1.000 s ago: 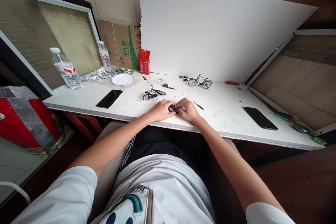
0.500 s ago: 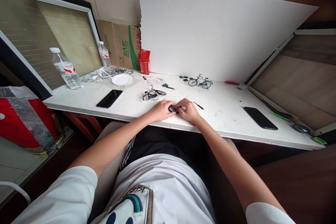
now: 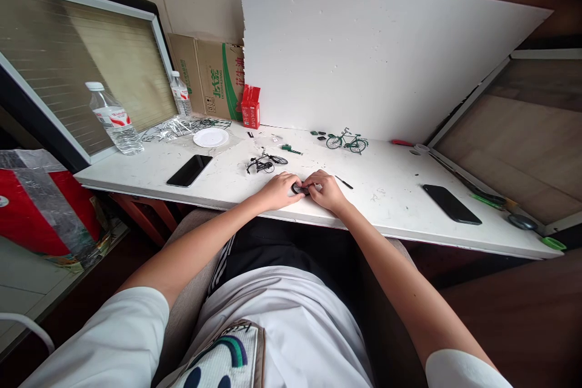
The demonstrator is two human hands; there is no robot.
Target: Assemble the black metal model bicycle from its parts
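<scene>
Close to the front edge of the white table, my left hand (image 3: 279,192) and my right hand (image 3: 324,190) meet over a small black model wheel (image 3: 297,188). Left fingers and thumb are closed on the wheel's left side; the right fingers pinch its right side, hiding much of it. Just beyond my left hand lies a black model bicycle (image 3: 266,162) on its side, apparently with one wheel off. A green model bicycle (image 3: 347,142) stands upright farther back. To the right of my right hand is a thin black stick-like tool (image 3: 344,182).
A green part (image 3: 291,149) lies behind the black bicycle. Phones lie at left (image 3: 190,170) and right (image 3: 451,204). A white plate (image 3: 211,137), a water bottle (image 3: 116,121), a red box (image 3: 251,107) and a carton (image 3: 213,79) stand at the back left. A white board (image 3: 364,48) leans behind.
Both hands stay in place around the wheel, with only slight finger movement. Nothing else on the table has moved.
</scene>
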